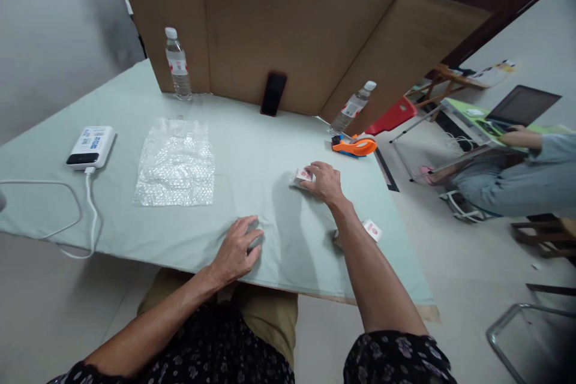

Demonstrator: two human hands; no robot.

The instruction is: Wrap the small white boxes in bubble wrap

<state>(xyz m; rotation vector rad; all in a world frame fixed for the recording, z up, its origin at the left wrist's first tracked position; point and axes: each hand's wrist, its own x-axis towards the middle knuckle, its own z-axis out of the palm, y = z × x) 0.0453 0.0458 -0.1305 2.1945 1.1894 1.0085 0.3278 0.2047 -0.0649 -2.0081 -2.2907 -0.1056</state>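
My right hand (326, 183) reaches over the table and has its fingers closed round a small white box (304, 176) with red print. Part of that box is hidden behind the fingers. Near the table's front edge, my left hand (239, 247) rests with fingers apart and nothing in them. Another white box (372, 230) with red print lies to the right, partly covered by my right forearm. A flat sheet of bubble wrap (176, 163) is spread out beyond and left of my left hand.
A cardboard screen (288, 30) stands at the back, with a phone (273, 93) leaning on it. Water bottles (179, 69) (353, 109) stand left and right. An orange tape dispenser (355, 146) sits near the right edge. A power bank (92, 147) with a white cable lies left. Someone sits at a laptop (524, 109).
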